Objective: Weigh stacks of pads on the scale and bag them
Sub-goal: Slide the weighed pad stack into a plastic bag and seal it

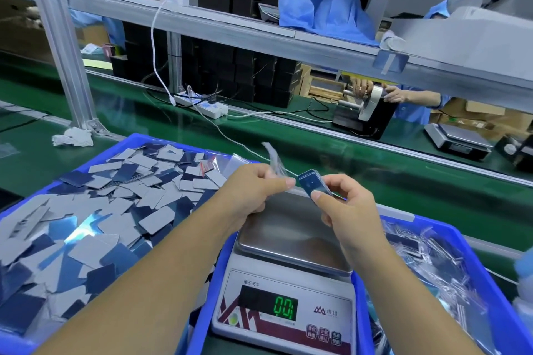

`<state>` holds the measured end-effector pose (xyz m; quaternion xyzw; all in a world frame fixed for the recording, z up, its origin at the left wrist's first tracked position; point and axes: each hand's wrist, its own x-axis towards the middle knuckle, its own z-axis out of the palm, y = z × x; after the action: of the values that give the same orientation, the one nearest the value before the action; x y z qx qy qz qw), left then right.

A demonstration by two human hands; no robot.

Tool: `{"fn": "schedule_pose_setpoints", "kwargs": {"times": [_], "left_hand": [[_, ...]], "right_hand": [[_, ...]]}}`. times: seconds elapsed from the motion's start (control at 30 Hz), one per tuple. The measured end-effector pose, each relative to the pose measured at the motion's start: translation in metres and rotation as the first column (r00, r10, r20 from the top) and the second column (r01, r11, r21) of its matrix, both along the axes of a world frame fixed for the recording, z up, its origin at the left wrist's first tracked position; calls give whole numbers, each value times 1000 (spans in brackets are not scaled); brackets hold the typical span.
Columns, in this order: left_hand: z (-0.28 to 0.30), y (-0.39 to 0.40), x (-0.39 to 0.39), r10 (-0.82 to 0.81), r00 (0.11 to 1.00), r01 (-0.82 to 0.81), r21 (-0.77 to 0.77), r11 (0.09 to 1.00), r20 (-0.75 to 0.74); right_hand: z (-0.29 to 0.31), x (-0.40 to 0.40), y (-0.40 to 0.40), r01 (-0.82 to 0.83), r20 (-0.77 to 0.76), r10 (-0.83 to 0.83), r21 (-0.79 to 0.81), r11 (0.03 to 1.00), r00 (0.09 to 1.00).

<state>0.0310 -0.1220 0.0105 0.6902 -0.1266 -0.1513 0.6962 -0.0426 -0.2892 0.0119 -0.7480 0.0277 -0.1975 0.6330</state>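
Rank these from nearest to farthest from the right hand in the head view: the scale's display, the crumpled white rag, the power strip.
Measured from the right hand:
1. Scale's display, just below the hand, toward the person.
2. Power strip, beyond on the green belt, up-left.
3. Crumpled white rag, far left by the frame post.

Green bench (331, 153) (glossy) under blue trays (490, 282), power strip (202, 105), crumpled rag (73, 137).
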Motion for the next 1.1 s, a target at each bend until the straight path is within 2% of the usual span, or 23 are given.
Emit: {"fn": "schedule_pose_setpoints", "kwargs": {"times": [0.13,0.37,0.57,0.8,0.93,1.1], "left_hand": [[-2,-3,2,30,993,-46,-149,988,-111],[4,-1,-2,-33,985,-35,-376,926,-172],[6,-2,-6,-81,996,63,-304,951,-45],[3,-6,-6,-213,975,171,-387,906,-68],[2,-3,-6,-270,960,214,-422,881,-77],[-3,-3,-8,-171,983,142,-328,934,-62]], "right_hand": [[1,-1,3,-21,-15,22,50,999,1000],[1,-3,12,-114,-31,121,161,980,992],[0,-6,18,-244,25,243,168,955,970],[0,-5,21,-93,23,91,111,989,996],[0,-7,22,-39,27,35,152,988,999],[1,-7,24,-43,8,43,195,980,999]]}}
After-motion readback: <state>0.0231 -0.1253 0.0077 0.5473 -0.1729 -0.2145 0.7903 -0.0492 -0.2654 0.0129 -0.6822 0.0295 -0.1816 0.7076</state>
